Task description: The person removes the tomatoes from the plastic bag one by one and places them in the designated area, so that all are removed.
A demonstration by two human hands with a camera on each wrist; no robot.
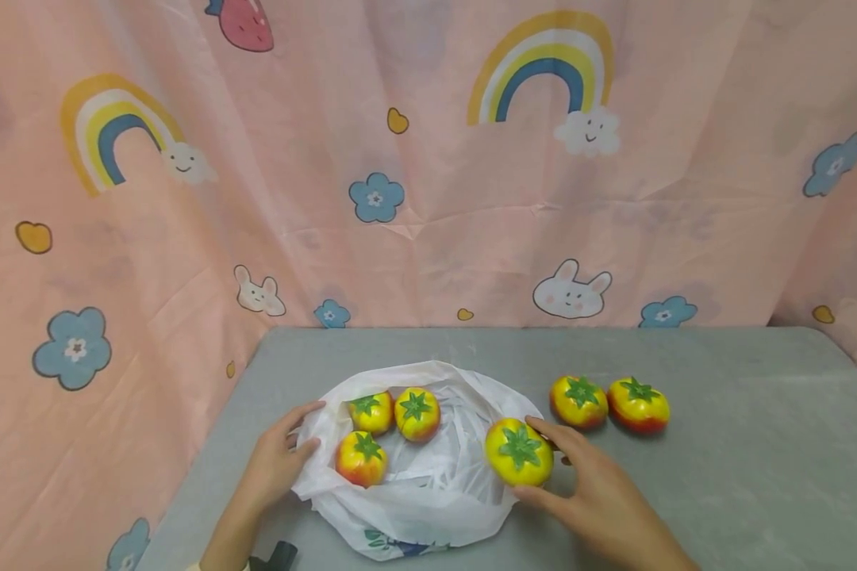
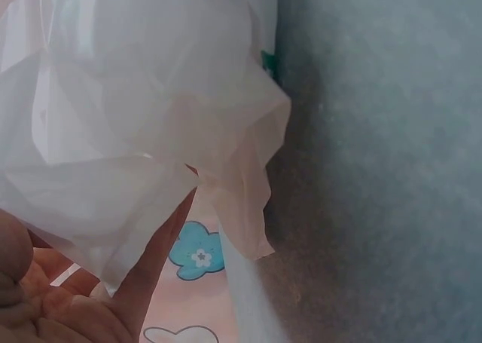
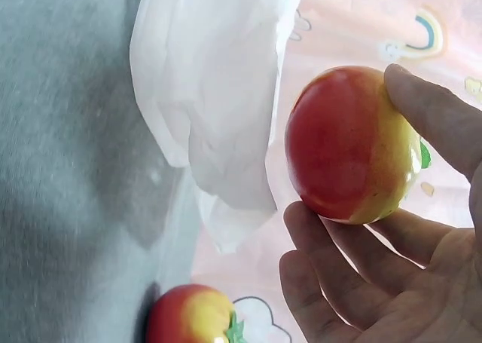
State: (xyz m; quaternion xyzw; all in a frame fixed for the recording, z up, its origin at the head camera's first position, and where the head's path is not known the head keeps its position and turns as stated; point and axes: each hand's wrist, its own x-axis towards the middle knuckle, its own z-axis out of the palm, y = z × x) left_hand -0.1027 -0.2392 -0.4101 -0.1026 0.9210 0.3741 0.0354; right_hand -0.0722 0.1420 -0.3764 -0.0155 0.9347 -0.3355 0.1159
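Observation:
A white plastic bag (image 1: 464,519) stands with its mouth spread wide, holding several red-and-yellow tomatoes, one of them a tomato (image 1: 417,414) with a green star-shaped top. At the bag's left rim, my left hand (image 1: 278,456) holds the plastic between thumb and fingers; in the left wrist view, bag folds (image 2: 113,117) hide part of that hand. My right hand (image 1: 600,484) grips another tomato (image 1: 519,452) between thumb and fingertips, over the right rim of the bag. Seen from the right wrist, this tomato (image 3: 350,143) is beside the bag's outer wall (image 3: 218,79).
Two more tomatoes, a left one (image 1: 578,402) and a right one (image 1: 639,404), lie side by side on the grey table (image 1: 757,460), right of the bag. Behind the table hangs a pink patterned curtain (image 1: 443,262). A small black object (image 1: 282,555) is by my left wrist.

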